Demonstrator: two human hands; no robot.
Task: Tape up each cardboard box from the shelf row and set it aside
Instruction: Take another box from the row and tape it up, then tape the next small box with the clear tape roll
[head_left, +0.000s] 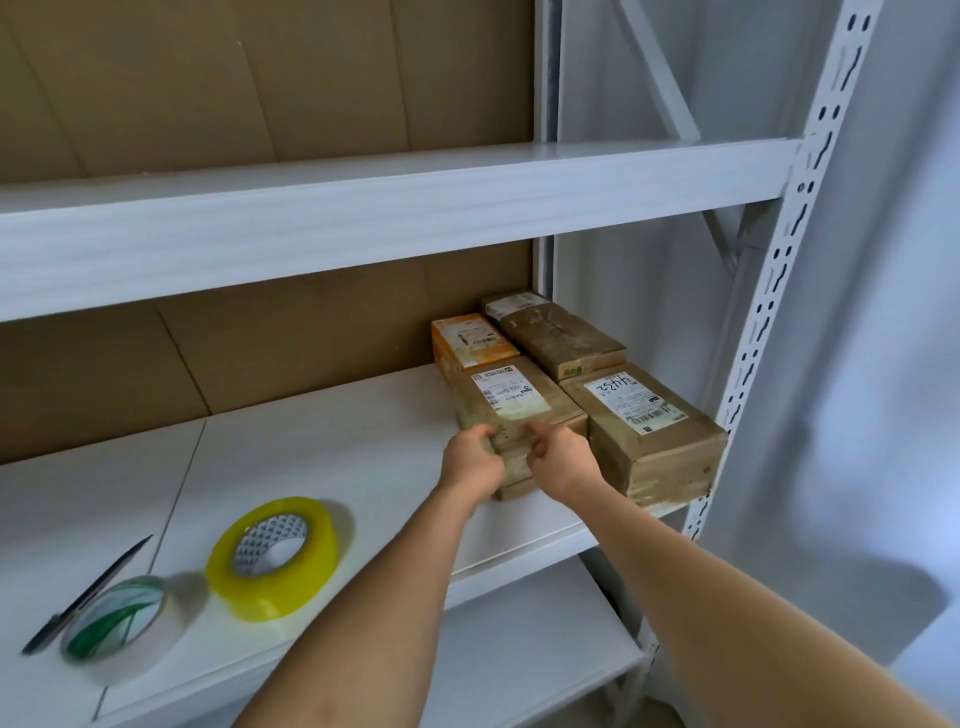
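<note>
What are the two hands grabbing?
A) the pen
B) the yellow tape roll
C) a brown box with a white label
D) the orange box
C: the left hand and the right hand both grip the near end of the brown labelled box; the yellow tape roll lies untouched.

Middle shelf, right end: four cardboard boxes are set in two rows on the white metal shelf board (363, 457).
Front row: the labelled brown cardboard box (511, 400) is placed left of the brown box marked 4452 (644, 426).
Back row: the orange cardboard box (467, 340) is placed left of the taped brown box (561, 335).
Left: the yellow tape roll (272, 556) lies right of the green-printed tape roll (117, 618); the black pen (85, 595) lies leftmost.
</note>
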